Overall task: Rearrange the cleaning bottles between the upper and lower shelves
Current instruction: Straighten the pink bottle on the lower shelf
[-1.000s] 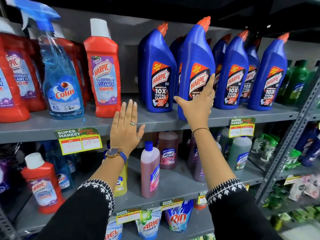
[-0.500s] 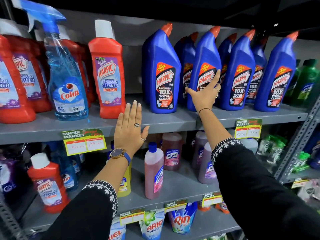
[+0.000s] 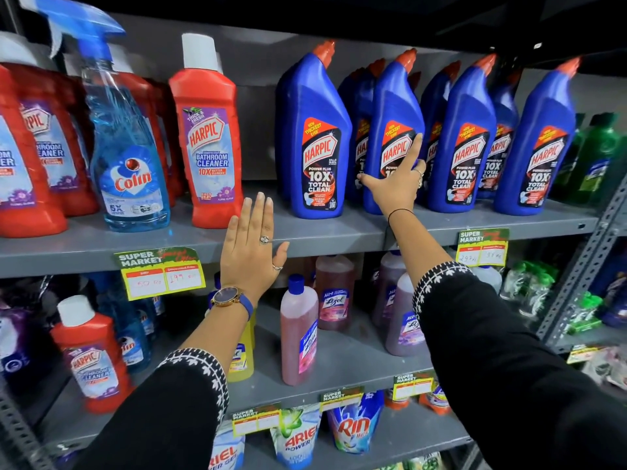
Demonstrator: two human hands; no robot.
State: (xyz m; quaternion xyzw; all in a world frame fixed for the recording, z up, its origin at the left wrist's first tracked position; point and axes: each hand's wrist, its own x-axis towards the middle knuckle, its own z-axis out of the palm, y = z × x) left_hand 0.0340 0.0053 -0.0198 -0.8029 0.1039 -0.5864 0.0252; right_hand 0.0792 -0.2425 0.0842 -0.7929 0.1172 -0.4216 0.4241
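Note:
Several blue Harpic toilet-cleaner bottles with orange caps stand in a row on the grey upper shelf [image 3: 339,232]. My right hand [image 3: 393,188] grips the lower front of the second blue Harpic bottle [image 3: 395,106], thumb on its left side, index finger pointing up its label. That bottle stands upright in the row. My left hand [image 3: 251,252] is open and flat, fingers up, in front of the upper shelf's edge, holding nothing. A red Harpic bathroom cleaner [image 3: 207,137] and a blue Colin spray [image 3: 129,154] stand left of it.
The lower shelf [image 3: 353,364] holds a pink Lizol bottle [image 3: 298,330], a yellow bottle [image 3: 241,361] behind my left wrist, and a red Harpic bottle [image 3: 90,354]. Green bottles [image 3: 600,154] stand far right. Detergent pouches [image 3: 353,429] sit below. A slotted upright [image 3: 583,262] rises at the right.
The blue Harpic bottle in my right hand went from out in front of the row back into line on the upper shelf. My left hand stayed by the shelf edge.

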